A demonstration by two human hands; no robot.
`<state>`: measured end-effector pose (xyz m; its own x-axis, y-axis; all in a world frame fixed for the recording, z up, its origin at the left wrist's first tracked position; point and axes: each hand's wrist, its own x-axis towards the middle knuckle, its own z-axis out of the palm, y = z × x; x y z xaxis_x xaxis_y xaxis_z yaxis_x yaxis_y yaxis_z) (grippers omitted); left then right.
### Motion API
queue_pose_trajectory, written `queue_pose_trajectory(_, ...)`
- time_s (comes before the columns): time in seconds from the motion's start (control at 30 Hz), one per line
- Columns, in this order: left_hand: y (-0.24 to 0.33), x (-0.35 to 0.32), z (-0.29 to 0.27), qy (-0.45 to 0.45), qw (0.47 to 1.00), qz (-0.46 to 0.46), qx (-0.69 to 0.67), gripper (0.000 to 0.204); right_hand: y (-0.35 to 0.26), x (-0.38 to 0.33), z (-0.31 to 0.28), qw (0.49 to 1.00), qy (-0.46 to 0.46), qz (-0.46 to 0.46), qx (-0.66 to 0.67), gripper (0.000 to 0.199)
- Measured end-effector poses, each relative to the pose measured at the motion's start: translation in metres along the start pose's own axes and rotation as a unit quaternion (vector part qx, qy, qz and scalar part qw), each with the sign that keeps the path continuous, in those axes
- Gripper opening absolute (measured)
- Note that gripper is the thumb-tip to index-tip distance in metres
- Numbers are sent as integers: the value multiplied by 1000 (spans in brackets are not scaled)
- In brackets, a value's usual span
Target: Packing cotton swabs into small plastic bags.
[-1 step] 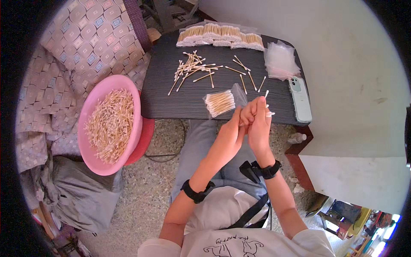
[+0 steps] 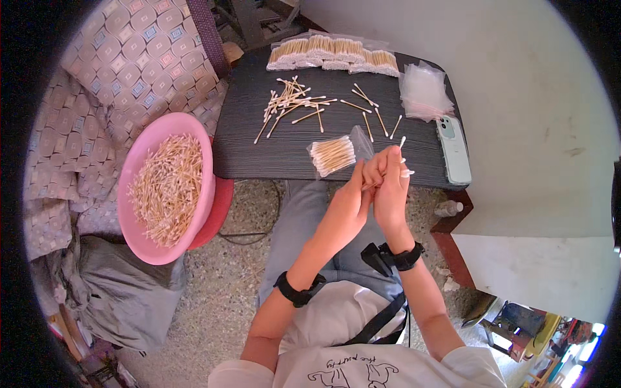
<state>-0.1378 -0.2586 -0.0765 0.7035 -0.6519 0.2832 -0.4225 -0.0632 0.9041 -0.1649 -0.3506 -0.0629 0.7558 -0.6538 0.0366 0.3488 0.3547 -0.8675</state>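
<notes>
Over the table's near edge my two hands are pressed together. My right hand [image 2: 391, 197] is closed around a few cotton swabs [image 2: 406, 172], whose white tips poke out on its right side. My left hand [image 2: 349, 200] has its fingers curled against the right palm, and a bit of wooden stick shows between the hands. Its fingertips are hidden, as is most of the held swabs' length. Just left of the hands, a clear plastic bag [image 2: 363, 143] lies on the table with a neat bundle of swabs [image 2: 333, 156] in it.
Loose swabs [image 2: 284, 103] lie scattered on the dark table [image 2: 239, 142]. Filled bags [image 2: 333, 50] line its far edge. Empty clear bags [image 2: 427, 92] and a pale phone [image 2: 455, 152] lie at the right, beside the wall. A pink basin [image 2: 206, 194] full of swabs stands left.
Hardly anything differs: my hands shift very slightly against each other, and a little more wooden stick shows between them.
</notes>
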Motion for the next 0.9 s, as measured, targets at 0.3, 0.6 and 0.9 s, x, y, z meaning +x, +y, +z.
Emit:
queue_pose_trajectory(0.3,11,-3,-10,-70,996,-36,50,26,-10,-11,8,998,-24,44,-45,35)
queue_pose_trajectory(0.6,7,-4,-14,-42,994,-49,-93,16,-8,-11,9,988,-87,78,-102,39)
queue_pose_trajectory(0.9,6,-4,-14,-73,986,-81,-129,18,-12,-9,17,989,-62,13,-136,36)
